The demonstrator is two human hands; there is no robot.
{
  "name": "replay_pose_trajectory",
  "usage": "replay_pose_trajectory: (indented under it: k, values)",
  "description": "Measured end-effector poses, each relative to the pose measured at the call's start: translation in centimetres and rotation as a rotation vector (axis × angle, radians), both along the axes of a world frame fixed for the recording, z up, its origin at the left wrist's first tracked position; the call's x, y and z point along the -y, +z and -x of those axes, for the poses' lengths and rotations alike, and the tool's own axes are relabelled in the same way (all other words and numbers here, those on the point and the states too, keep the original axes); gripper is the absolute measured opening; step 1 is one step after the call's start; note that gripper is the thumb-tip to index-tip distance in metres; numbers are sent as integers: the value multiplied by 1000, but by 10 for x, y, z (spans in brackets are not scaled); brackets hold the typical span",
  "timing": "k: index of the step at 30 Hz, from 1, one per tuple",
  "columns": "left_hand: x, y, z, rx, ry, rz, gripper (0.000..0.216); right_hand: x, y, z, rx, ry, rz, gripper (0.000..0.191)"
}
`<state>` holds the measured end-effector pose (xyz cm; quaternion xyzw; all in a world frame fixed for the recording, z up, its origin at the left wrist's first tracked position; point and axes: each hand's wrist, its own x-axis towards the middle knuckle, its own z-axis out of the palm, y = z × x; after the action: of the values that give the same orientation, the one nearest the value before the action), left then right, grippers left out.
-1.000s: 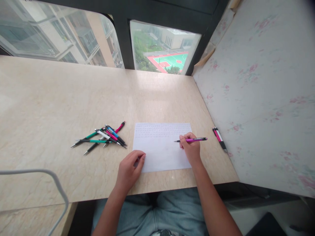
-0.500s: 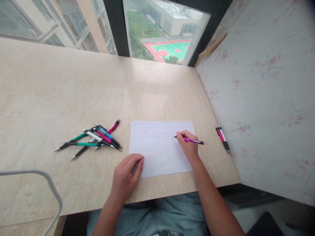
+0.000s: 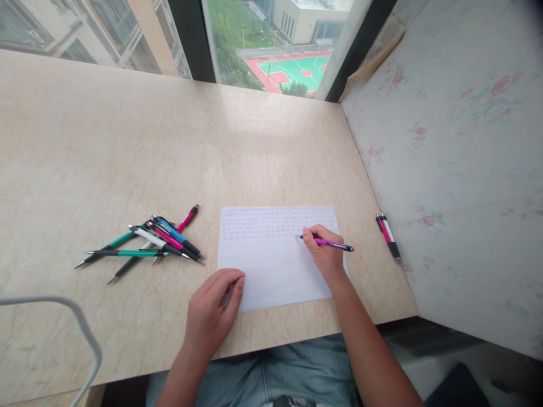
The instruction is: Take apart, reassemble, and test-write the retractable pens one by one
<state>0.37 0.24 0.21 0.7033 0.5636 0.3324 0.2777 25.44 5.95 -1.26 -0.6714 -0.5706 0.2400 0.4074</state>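
Note:
A white sheet of paper (image 3: 271,271) lies on the marble-patterned surface, with rows of small handwriting across its upper part. My right hand (image 3: 324,249) rests on the sheet's right side, fingers closed round a purple pen (image 3: 333,243). The pen is tilted, its tip at the lowest row of writing. At the lower left corner of the sheet, my left hand (image 3: 216,305) lies on its side with the fingers curled in and the thumb against them. Nothing shows inside it.
Several pens (image 3: 156,243) in green, white, pink and blue lie crossed in a pile left of the paper. Two more pens (image 3: 387,236) lie by the flowered wall (image 3: 458,169) at right. A grey cable (image 3: 80,316) curves at lower left. Windows stand behind.
The whole view has shifted slightly. Both hands keep nearly the same places on the paper, and the right one still holds the pen at the lowest row.

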Motion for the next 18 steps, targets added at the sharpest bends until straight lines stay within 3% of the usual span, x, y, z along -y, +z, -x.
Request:
replay_pose_trajectory:
  k: [18]
  values:
    - [0, 1, -1, -12, 15, 20, 10, -1, 0, 1, 65, -10, -58, 33]
